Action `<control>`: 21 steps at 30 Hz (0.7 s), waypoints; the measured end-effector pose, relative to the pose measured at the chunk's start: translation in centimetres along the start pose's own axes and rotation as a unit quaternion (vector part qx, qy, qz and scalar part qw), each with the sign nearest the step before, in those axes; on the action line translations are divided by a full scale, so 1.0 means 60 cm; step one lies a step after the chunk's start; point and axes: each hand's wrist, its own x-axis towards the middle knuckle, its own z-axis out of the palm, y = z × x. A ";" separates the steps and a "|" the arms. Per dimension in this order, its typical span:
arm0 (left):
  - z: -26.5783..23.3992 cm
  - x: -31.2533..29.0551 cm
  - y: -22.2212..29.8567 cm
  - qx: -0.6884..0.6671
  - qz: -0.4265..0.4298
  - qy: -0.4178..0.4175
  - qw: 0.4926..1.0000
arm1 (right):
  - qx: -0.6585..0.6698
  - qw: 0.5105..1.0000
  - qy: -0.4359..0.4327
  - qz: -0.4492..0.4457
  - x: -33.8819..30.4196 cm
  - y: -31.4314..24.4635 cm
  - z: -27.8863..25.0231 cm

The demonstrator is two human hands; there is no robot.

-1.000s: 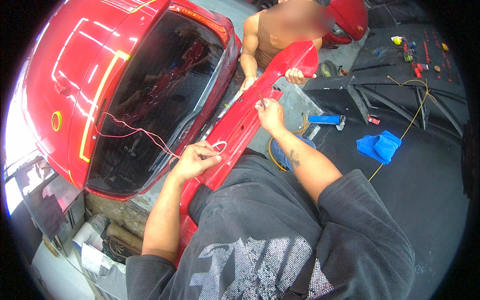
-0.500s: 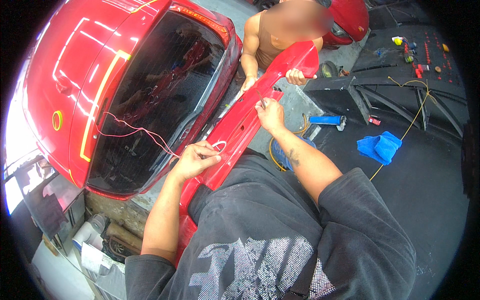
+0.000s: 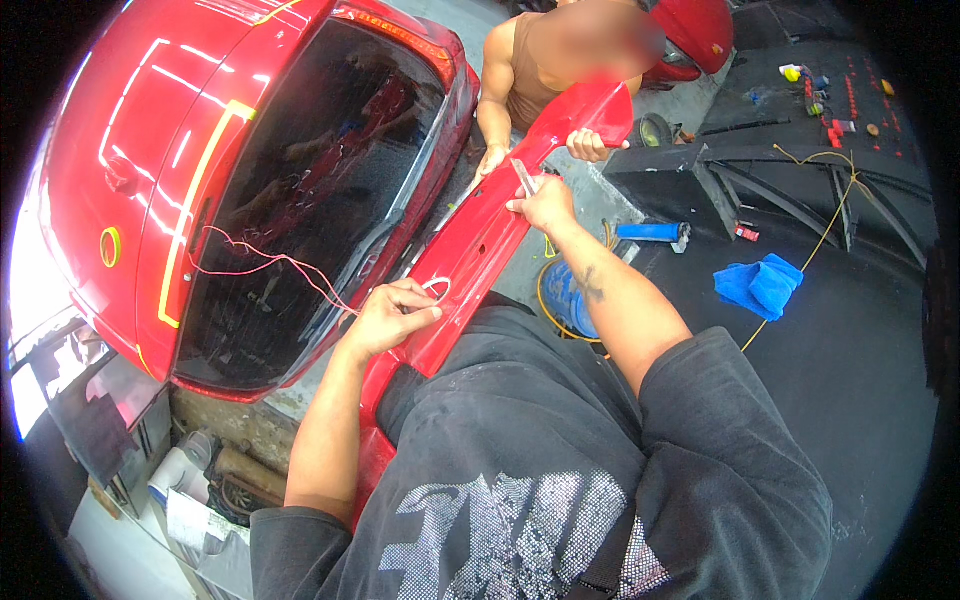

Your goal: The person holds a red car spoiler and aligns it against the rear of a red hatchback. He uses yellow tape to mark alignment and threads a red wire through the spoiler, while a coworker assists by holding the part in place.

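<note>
A long red spoiler (image 3: pixel 470 235) stretches from my lap toward a co-worker, tilted up to the right. My left hand (image 3: pixel 393 318) is closed, thumb and fingers pinched together on a thin wire, and touches the near part of the spoiler. The wire shows as a white loop (image 3: pixel 437 285) beyond my fingertips and as reddish-pink strands (image 3: pixel 285 260) running left to the car. In my right hand (image 3: pixel 546 205) is a thin, flat, silver-grey tool (image 3: pixel 525 177), its tip pointing up over the spoiler. The co-worker's hands (image 3: pixel 588 146) grip the far end.
A red car (image 3: pixel 150 190) with a dark rear window (image 3: pixel 325 200) and yellow tape stands at left. On the right are a black surface (image 3: pixel 800 420), blue cloth (image 3: pixel 760 287), blue tube (image 3: pixel 650 232) and dark metal frame (image 3: pixel 760 185). A blue bucket (image 3: pixel 570 300) stands beyond my lap.
My right hand has moved farther from me along the spoiler, and more of its tool shows, pointing up. The spoiler has turned slightly. My left hand keeps its pinch.
</note>
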 end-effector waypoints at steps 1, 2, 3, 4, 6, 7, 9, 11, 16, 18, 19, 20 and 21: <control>0.003 0.000 -0.002 0.008 0.004 0.004 1.000 | 0.000 0.999 0.020 -0.029 -0.008 0.003 0.003; 0.006 -0.002 -0.005 0.015 0.008 0.010 1.000 | 0.000 0.997 0.039 -0.059 -0.021 0.007 0.009; 0.008 -0.003 -0.003 0.024 0.011 0.016 1.000 | 0.001 0.994 0.057 -0.090 -0.034 0.012 0.018; 0.009 -0.003 -0.001 0.044 0.021 0.025 0.999 | -0.025 0.987 0.073 -0.141 -0.044 0.018 0.022; 0.013 -0.001 0.011 0.081 0.039 0.038 0.995 | -0.008 0.984 0.080 -0.162 -0.056 0.029 0.026; 0.012 -0.001 0.009 0.102 0.048 0.061 0.992 | 0.000 0.982 0.083 -0.172 -0.059 0.033 0.029; 0.011 0.002 0.002 0.145 0.068 0.107 0.981 | 0.005 0.981 0.085 -0.172 -0.063 0.025 0.028; 0.011 0.001 -0.004 0.172 0.072 0.104 0.977 | 0.005 0.981 0.082 -0.174 -0.063 0.022 0.027; -0.003 -0.004 -0.008 0.108 -0.004 0.026 0.994 | 0.018 0.982 0.061 -0.175 -0.059 0.021 0.022; -0.005 -0.004 -0.009 0.092 0.022 -0.012 0.995 | 0.023 0.983 0.055 -0.172 -0.053 0.024 0.024; -0.005 -0.004 -0.010 0.084 0.035 -0.031 0.995 | 0.025 0.984 0.052 -0.170 -0.051 0.026 0.025; -0.004 -0.004 -0.004 0.098 0.025 -0.031 0.994 | 0.019 0.984 0.053 -0.171 -0.051 0.025 0.025; -0.003 -0.004 0.002 0.108 0.006 -0.031 0.994 | 0.013 0.984 0.054 -0.171 -0.051 0.025 0.025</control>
